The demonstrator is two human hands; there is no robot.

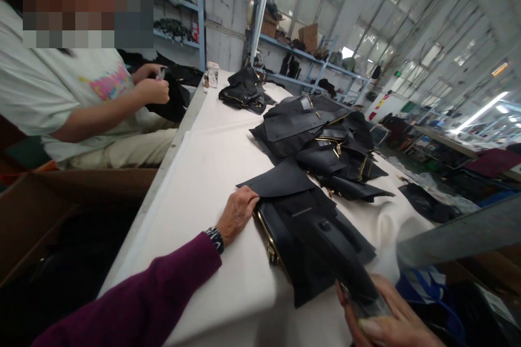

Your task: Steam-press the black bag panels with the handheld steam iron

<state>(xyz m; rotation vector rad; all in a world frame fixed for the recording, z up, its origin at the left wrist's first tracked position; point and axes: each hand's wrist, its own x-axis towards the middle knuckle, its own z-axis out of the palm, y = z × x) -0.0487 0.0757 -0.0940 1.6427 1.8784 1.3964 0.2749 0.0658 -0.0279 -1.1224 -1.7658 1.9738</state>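
Observation:
My left hand, in a maroon sleeve with a wristband, pinches the corner of a flat black panel on the white-covered table. Just beside it lies a black bag piece with a gold zipper. My right hand, at the bottom edge of the view, curls around the near end of that black piece, where a clear strip shows. Its fingers are partly cut off by the frame.
Several black bag pieces with gold trim are piled across the table's middle, another heap farther back. A person in a white shirt sits at the left, hands on black material. A cardboard box stands at lower left. Shelves line the back.

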